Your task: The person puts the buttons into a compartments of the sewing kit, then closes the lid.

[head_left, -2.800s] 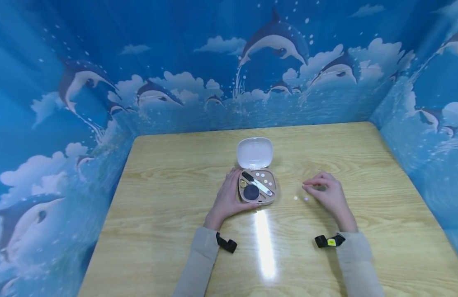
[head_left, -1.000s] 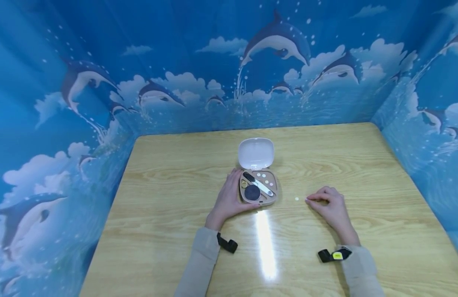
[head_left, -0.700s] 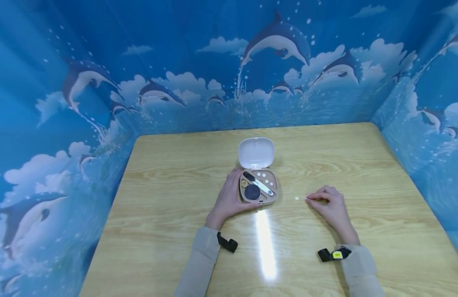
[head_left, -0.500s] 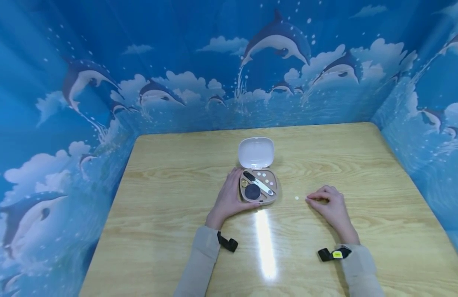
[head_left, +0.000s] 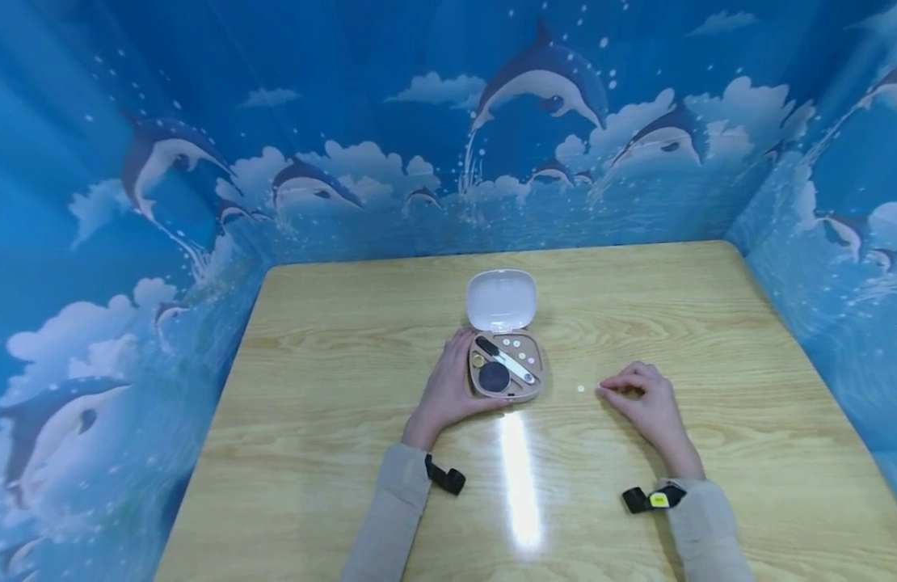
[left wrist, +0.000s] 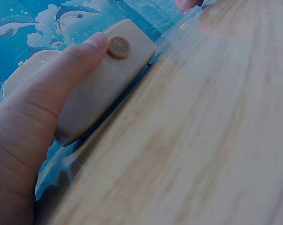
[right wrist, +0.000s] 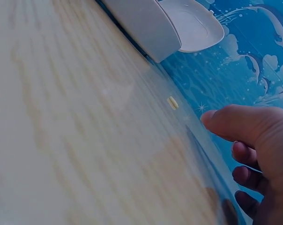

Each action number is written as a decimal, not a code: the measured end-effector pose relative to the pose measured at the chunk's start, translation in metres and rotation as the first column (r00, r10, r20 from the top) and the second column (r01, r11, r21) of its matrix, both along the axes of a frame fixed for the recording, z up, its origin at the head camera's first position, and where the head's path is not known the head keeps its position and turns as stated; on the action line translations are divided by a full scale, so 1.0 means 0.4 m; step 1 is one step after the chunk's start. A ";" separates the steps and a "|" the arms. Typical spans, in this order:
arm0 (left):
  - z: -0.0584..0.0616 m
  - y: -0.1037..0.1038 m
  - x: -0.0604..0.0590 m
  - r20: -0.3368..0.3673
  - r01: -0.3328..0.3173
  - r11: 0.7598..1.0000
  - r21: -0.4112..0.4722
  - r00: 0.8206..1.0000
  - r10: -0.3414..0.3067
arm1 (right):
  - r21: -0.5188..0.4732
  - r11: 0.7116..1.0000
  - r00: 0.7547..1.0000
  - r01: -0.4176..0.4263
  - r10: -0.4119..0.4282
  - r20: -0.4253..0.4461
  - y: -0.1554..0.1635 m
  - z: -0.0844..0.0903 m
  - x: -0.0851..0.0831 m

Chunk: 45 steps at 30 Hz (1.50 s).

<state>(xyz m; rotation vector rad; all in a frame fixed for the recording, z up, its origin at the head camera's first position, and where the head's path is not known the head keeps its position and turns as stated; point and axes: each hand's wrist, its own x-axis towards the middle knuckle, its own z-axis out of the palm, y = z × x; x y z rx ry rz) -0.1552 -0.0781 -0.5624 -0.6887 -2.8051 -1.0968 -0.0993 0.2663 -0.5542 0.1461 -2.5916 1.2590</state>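
Two hands lie on the wooden worktop (head_left: 332,420) in the head view, with broad bare wood to either side and toward the person, and blue dolphin-printed walls (head_left: 128,210) closing in the far, left and right edges. The small tan case (head_left: 505,365) sits near the middle, its white lid (head_left: 501,300) thrown open toward the far wall, so its long axis runs from the person away to that wall; a black-and-silver tool (head_left: 505,360) lies slantwise in the tray beside a dark round disc (head_left: 494,376). The left hand (head_left: 448,386) rests against the case's left side, fingers fairly straight. The right hand (head_left: 641,400) lies well apart to the right, fingers loosely curled with the tips on the wood (whether they pinch anything cannot be told), and a tiny white piece (head_left: 581,389) lies on the wood between it and the case. From the left wrist, the thumb (left wrist: 66,70) presses along the case's side wall (left wrist: 101,89), ending beside a round tan button (left wrist: 118,47), and open wood stretches to the right. From the right wrist, the curled fingers (right wrist: 235,123) hover near a small pale piece (right wrist: 172,102), with the case's edge (right wrist: 141,23) and lid (right wrist: 193,23) farther off. Against the picture from half a second earlier, both hands and the case sit as they did; nearly three seconds back the right hand was higher up the worktop, with two small pieces lying beside it.
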 end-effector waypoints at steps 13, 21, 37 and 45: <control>-0.003 -0.002 -0.001 0.005 -0.011 1.000 0.001 1.000 0.011 | 0.001 1.000 1.000 0.014 -0.014 0.013 -0.004 0.030 -0.019; -0.003 -0.004 -0.002 0.010 -0.013 1.000 -0.001 1.000 0.013 | -0.035 0.999 1.000 0.008 -0.009 -0.016 -0.014 0.041 -0.037; -0.006 -0.002 0.000 0.002 -0.007 1.000 0.009 1.000 0.007 | -0.087 0.996 0.993 -0.010 -0.001 -0.119 -0.047 0.081 -0.086; -0.006 -0.002 0.004 0.022 -0.012 1.000 0.004 1.000 0.012 | -0.101 0.994 0.992 -0.037 0.025 -0.122 -0.082 0.097 -0.108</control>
